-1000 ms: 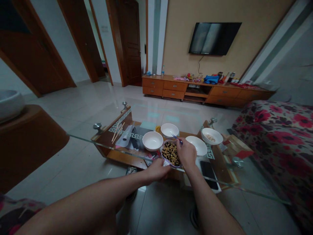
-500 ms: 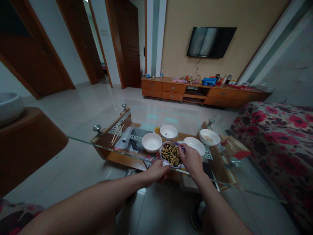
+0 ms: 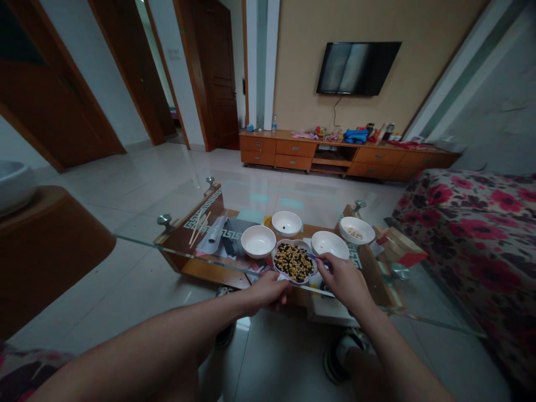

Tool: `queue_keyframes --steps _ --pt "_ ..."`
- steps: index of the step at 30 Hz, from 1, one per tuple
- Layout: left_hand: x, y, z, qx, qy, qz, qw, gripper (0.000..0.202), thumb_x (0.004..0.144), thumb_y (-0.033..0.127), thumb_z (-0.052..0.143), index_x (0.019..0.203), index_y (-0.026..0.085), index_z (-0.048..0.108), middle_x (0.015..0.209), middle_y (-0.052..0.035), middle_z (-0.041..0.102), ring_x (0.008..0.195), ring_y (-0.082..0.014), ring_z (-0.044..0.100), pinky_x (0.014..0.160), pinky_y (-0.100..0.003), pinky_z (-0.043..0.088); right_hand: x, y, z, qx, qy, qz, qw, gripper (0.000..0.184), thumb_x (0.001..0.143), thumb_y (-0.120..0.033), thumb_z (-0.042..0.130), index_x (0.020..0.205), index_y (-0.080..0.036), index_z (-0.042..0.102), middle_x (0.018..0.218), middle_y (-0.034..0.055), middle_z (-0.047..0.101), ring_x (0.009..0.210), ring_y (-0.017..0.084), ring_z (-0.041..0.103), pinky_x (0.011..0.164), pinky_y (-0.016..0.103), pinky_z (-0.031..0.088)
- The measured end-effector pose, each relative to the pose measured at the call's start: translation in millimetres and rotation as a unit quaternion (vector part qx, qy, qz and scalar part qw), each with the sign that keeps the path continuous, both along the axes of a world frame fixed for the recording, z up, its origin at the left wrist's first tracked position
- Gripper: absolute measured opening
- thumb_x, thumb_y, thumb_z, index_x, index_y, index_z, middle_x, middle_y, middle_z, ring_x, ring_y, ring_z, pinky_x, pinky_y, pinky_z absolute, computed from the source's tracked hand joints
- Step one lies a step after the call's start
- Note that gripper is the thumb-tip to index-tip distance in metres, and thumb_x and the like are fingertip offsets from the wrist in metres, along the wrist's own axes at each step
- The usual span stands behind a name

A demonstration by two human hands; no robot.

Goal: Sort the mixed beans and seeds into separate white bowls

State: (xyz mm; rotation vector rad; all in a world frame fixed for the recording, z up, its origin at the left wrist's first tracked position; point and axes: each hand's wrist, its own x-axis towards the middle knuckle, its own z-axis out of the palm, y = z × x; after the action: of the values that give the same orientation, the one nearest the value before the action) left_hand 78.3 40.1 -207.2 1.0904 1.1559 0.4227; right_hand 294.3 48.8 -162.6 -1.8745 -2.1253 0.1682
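Observation:
A lavender-rimmed bowl (image 3: 283,276) stands at the front edge of the glass table, filled with mixed yellow and black beans (image 3: 295,261). My left hand (image 3: 271,289) is closed on the bowl's near left edge. In my right hand (image 3: 345,282) is a slim dark-blue utensil (image 3: 310,255), its tip over the beans; its exact kind is too small to tell. Around the bowl stand a white bowl on the left (image 3: 258,242), another behind (image 3: 287,223) with a dark speck inside, and a third on the right (image 3: 329,245). Farther right, a white bowl (image 3: 357,230) contains pale pieces.
The glass tabletop (image 3: 138,223) has an exposed front edge and rests on metal supports. Chopsticks (image 3: 199,230) and a rolled sheet (image 3: 216,230) show at the left, a brown paper bag (image 3: 400,245) at the right. A flower-patterned sofa (image 3: 464,234) stands on the right.
My right hand has shifted right and slightly down, drawing the utensil toward the bowl's right side. My left hand keeps its grip on the bowl. The camera view has tilted slightly.

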Motion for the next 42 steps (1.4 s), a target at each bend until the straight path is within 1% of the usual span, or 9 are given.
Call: queue_keyframes --steps 4,8,13,18,22,27,32,36,42 --pt "1.0 -0.3 6.4 -0.006 -0.009 0.013 1.0 0.016 0.082 0.033 0.052 0.076 0.018 0.055 0.05 0.0041 0.052 0.034 -0.0073 0.034 0.036 -0.02 0.022 0.1 -1.8 -2.1 -0.018 -0.008 0.003 1.0 0.031 0.095 -0.042 0.046 0.103 -0.024 0.071 0.086 0.0065 0.075 0.081 0.022 0.069 0.065 0.028 0.04" --pt "2.3 0.1 10.3 -0.026 -0.032 0.006 0.999 0.021 0.084 0.038 0.05 0.078 0.018 0.055 0.051 0.002 0.055 0.035 -0.0084 0.035 0.036 -0.021 0.023 -5.0 -0.9 -4.5 -0.025 -0.017 0.021 0.999 0.029 0.094 -0.039 0.047 0.101 -0.024 0.071 0.089 0.0065 0.075 0.081 0.022 0.069 0.064 0.027 0.039" --pt "0.8 1.2 6.9 -0.037 -0.046 -0.017 0.998 0.013 0.082 0.029 0.049 0.079 0.018 0.054 0.052 0.0014 0.056 0.037 -0.0095 0.04 0.039 -0.021 0.029 -5.6 -0.6 -4.5 -0.036 -0.015 0.037 0.999 0.028 0.093 -0.039 0.048 0.1 -0.025 0.072 0.09 0.0051 0.076 0.082 0.021 0.069 0.064 0.026 0.037" --pt "-1.6 -0.6 4.2 -0.023 -0.05 -0.017 0.998 0.012 0.082 0.029 0.051 0.08 0.018 0.054 0.053 0.0025 0.054 0.041 -0.0099 0.041 0.041 -0.021 0.032 -2.0 -1.3 -3.1 -0.049 -0.007 0.041 0.998 0.026 0.092 -0.038 0.05 0.095 -0.024 0.072 0.086 0.0053 0.075 0.078 0.02 0.068 0.064 0.026 0.036" --pt "-0.9 -0.3 1.5 -0.016 -0.046 -0.012 0.999 0.01 0.08 0.027 0.052 0.076 0.018 0.053 0.053 0.003 0.053 0.041 -0.0096 0.041 0.041 -0.02 0.033 -1.3 -2.8 -1.2 -0.049 0.001 0.048 0.998 0.026 0.091 -0.037 0.05 0.094 -0.023 0.072 0.089 0.0056 0.075 0.078 0.019 0.067 0.065 0.026 0.037" --pt "0.8 1.9 -1.7 -0.021 -0.024 -0.008 0.999 0.01 0.081 0.027 0.051 0.075 0.019 0.053 0.051 0.0033 0.052 0.04 -0.0099 0.041 0.041 -0.021 0.033 -1.3 -3.0 -0.2 -0.058 0.007 0.061 0.996 0.027 0.089 -0.037 0.051 0.09 -0.02 0.071 0.085 0.0074 0.074 0.075 0.019 0.065 0.064 0.027 0.036" --pt "0.7 2.1 -0.8 -0.02 -0.018 -0.01 1.0 0.01 0.081 0.026 0.05 0.075 0.019 0.054 0.051 0.0031 0.052 0.041 -0.0104 0.042 0.042 -0.021 0.033 -2.4 -1.3 -2.6 -0.063 0.005 0.06 0.996 0.026 0.088 -0.037 0.05 0.089 -0.021 0.071 0.079 0.0068 0.072 0.07 0.019 0.063 0.061 0.027 0.033" --pt "0.3 2.0 0.0 -0.014 -0.021 -0.009 1.0 0.011 0.08 0.023 0.048 0.072 0.019 0.053 0.051 0.0023 0.052 0.04 -0.0107 0.042 0.041 -0.021 0.032 -2.2 -0.6 -3.2 -0.066 0.004 0.061 0.996 0.027 0.088 -0.037 0.05 0.09 -0.021 0.072 0.08 0.007 0.073 0.071 0.019 0.063 0.061 0.027 0.033" --pt "-0.4 2.1 -0.4 -0.012 -0.023 -0.008 1.0 0.011 0.081 0.023 0.049 0.074 0.018 0.055 0.051 0.002 0.052 0.04 -0.0108 0.043 0.041 -0.021 0.032 -1.0 -0.7 -3.8 -0.063 -0.002 0.062 0.996 0.028 0.089 -0.038 0.05 0.09 -0.022 0.072 0.08 0.0066 0.073 0.072 0.02 0.064 0.062 0.027 0.034"
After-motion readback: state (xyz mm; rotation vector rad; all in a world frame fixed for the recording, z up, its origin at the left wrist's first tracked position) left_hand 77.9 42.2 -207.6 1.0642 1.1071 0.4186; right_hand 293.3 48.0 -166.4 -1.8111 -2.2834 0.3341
